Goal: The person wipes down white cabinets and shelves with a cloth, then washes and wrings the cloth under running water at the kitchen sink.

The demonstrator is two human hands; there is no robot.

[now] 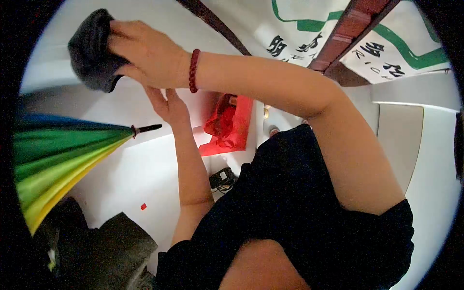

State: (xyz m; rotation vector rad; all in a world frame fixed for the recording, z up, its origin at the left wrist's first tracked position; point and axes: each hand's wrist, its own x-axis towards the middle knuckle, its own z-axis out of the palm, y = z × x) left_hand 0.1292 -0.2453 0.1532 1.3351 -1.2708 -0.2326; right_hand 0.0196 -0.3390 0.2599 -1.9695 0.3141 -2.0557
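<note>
A soft black cloth item (94, 53), perhaps a cap, is gripped by my right hand (150, 53) at the upper left. The fingers and thumb are closed on its right side. A dark red beaded bracelet (194, 71) circles my right wrist. Just below the right hand is my left hand (169, 106), its thumb apart from the fingers. Some of its fingertips are hidden behind the right hand, and nothing shows in its visible part.
A green, yellow and blue umbrella (72, 150) lies at the left. A red bag (237, 128) stands beyond my left forearm, with a black cable bundle (222, 180) below it. Dark bags (116, 241) sit at the lower left. White printed bags (382, 58) hang upper right.
</note>
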